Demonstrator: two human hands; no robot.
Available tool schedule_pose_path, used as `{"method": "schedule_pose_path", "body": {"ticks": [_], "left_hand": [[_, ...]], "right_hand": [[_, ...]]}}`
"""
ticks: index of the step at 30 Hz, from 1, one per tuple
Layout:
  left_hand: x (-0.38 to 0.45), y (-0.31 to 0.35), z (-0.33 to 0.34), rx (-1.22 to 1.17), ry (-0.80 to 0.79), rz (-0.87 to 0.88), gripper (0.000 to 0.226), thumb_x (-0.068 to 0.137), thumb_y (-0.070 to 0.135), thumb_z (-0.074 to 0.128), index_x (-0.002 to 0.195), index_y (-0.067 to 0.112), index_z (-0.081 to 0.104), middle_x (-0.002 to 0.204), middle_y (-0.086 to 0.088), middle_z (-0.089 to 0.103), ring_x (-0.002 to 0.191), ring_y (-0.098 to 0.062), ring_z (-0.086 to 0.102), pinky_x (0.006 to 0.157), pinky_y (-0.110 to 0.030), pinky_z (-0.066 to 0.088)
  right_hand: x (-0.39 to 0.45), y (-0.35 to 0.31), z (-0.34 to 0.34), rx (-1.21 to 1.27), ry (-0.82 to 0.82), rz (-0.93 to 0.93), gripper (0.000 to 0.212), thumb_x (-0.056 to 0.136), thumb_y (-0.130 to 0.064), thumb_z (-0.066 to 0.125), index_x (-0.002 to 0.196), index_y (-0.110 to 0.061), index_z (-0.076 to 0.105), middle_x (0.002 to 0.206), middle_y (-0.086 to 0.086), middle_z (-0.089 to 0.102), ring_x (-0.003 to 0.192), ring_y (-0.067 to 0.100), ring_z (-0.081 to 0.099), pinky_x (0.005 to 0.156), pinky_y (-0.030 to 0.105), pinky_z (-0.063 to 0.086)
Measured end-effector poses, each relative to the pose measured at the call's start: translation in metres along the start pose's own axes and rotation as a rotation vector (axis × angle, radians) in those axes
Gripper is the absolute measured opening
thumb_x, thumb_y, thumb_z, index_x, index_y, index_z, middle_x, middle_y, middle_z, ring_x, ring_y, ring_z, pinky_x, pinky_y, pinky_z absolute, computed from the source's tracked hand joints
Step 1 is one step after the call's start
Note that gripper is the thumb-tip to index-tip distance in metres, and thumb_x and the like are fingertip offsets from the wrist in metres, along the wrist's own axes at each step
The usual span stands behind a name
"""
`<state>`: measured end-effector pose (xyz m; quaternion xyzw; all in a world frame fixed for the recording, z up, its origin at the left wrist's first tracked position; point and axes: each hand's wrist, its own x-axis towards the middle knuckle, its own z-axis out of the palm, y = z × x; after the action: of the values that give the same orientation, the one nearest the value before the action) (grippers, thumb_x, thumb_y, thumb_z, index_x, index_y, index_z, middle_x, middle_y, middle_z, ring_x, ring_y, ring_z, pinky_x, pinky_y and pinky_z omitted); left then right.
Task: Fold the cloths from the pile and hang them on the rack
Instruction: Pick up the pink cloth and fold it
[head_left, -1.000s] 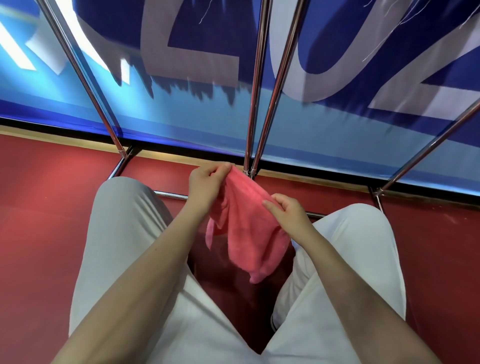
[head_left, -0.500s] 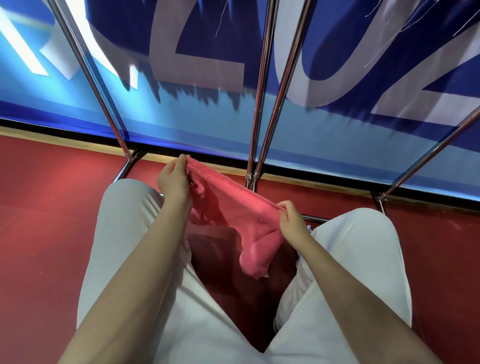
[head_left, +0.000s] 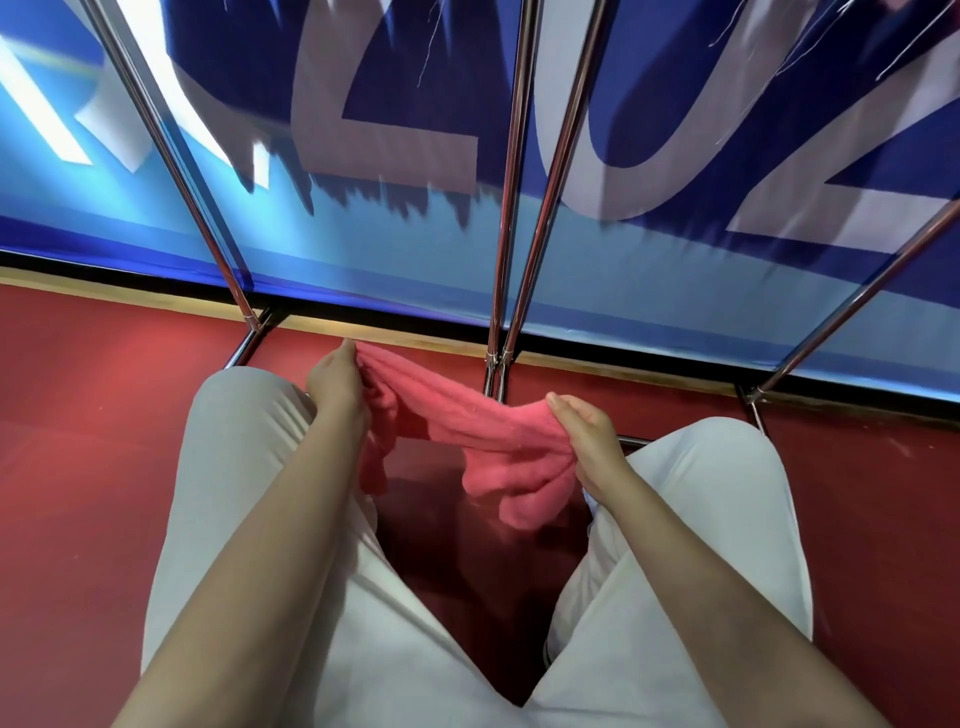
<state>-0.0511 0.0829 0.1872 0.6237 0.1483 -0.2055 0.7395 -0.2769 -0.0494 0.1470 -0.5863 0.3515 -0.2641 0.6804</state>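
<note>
A pink cloth stretches between my two hands above my knees. My left hand pinches its left end, high up near the base of the rack. My right hand grips its right end, where the cloth bunches and hangs down in folds. The chrome rack rises just beyond the cloth, its two middle poles meeting at a floor joint behind the cloth's top edge. The pile of cloths is out of view.
My legs in light trousers spread to both sides over a red floor. More rack poles slant up at the left and right. A blue banner wall stands close behind the rack.
My hands have moved apart, the left one up and to the left, the right one to the right. The cloth has gone from a hanging bunch to a strip drawn out between them.
</note>
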Motion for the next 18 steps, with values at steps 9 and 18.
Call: {"method": "schedule_pose_path", "body": {"ticks": [9,18], "left_hand": [[-0.048,-0.067,0.023,0.685,-0.536,0.130,0.017,0.094,0.021,0.057,0.087,0.019,0.071,0.072,-0.001,0.065,0.044,-0.006,0.045,0.045,-0.018,0.035],[-0.088,-0.090,0.029,0.597,-0.866,0.105,0.026,0.104,0.026,0.039,0.089,0.013,0.055,0.072,-0.007,0.049,0.050,-0.001,0.048,0.054,-0.017,0.039]], "right_hand": [[-0.008,-0.005,0.012,-0.183,0.002,-0.082,0.022,0.097,-0.016,0.053,0.077,-0.012,0.061,0.065,-0.010,0.061,0.063,0.002,0.053,0.064,0.018,0.043],[-0.010,-0.012,0.010,-0.185,0.006,-0.174,0.020,0.094,-0.010,0.058,0.076,-0.015,0.066,0.070,-0.009,0.064,0.066,-0.002,0.055,0.067,0.015,0.044]]}}
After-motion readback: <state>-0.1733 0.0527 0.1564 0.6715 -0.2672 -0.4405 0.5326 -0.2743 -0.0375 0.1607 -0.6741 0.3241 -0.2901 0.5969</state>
